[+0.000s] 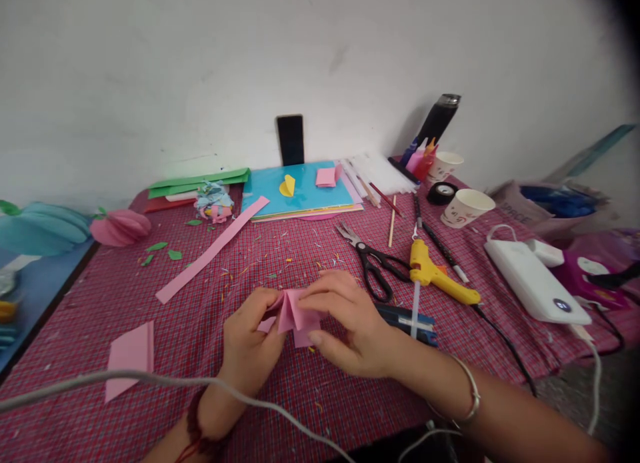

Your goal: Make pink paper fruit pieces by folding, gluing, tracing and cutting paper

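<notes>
Pleated pink paper (296,316) held above the counter (195,343)

The pleated pink paper is between the two hands, over the checked cloth (190,310) that covers the counter. The fingers of the left hand (250,336) are closed on its left side. The fingers of the right hand (357,323) are half spread, tips against the upper right of the paper, with the thumb parted from them near its lower corner; no firm pinch shows there.

It should handle as very light and thin, crisp along the creases but floppy across the panels, and easy to crush. The surest hold is probably a light pinch right on the stacked folds, with the other fingers kept to the outer edge. To the left lie a folded pink piece (131,350) and a pink strip (213,251); scissors (369,251) and a yellow glue gun (440,280) lie to the right, apart from the paper
</notes>
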Motion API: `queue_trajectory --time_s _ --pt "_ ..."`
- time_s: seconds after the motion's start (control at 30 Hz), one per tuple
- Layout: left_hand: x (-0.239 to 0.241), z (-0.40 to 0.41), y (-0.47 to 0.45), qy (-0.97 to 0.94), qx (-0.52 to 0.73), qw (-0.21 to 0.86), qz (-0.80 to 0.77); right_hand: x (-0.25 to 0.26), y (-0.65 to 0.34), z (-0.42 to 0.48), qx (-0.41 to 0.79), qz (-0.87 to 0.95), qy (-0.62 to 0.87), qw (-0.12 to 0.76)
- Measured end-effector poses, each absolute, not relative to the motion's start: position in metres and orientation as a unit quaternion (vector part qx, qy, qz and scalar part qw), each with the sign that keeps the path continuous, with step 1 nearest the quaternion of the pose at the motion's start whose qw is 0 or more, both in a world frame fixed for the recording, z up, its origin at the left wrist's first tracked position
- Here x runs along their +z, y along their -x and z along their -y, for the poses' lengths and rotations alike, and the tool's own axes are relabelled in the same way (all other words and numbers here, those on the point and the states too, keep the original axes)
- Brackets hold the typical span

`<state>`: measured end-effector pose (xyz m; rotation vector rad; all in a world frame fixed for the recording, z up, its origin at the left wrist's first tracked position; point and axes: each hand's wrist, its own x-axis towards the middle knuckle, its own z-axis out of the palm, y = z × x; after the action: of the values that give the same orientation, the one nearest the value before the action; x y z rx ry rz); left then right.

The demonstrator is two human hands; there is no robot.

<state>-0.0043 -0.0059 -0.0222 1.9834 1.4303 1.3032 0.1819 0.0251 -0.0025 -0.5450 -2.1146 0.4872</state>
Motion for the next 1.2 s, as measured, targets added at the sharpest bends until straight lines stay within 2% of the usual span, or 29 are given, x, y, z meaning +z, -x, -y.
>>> queue_trajectory --time_s 0.27,0.43,0.7,0.97,1.2 --pt "-0.022 0.008 0.002 -0.683 0.473 0.217 -0.513 0.000 -0.183 -0.026 0.226 0.862 0.211 0.401" --pt "-0.017 0.004 -0.003 -0.597 0.498 0.304 -0.551 -0.002 -0.187 -0.030 0.284 0.799 0.266 0.459" --pt "-0.029 0.000 -0.002 -0.413 0.520 0.502 -0.554 -0.007 -0.186 -0.033 0.285 0.800 0.309 0.429" --pt "-0.031 0.002 -0.003 -0.377 0.521 0.530 -0.552 -0.016 -0.185 -0.040 0.317 0.749 0.379 0.442" --pt "-0.023 0.000 -0.011 -0.331 0.523 0.577 -0.533 -0.004 -0.183 -0.031 0.290 0.846 0.307 0.327"
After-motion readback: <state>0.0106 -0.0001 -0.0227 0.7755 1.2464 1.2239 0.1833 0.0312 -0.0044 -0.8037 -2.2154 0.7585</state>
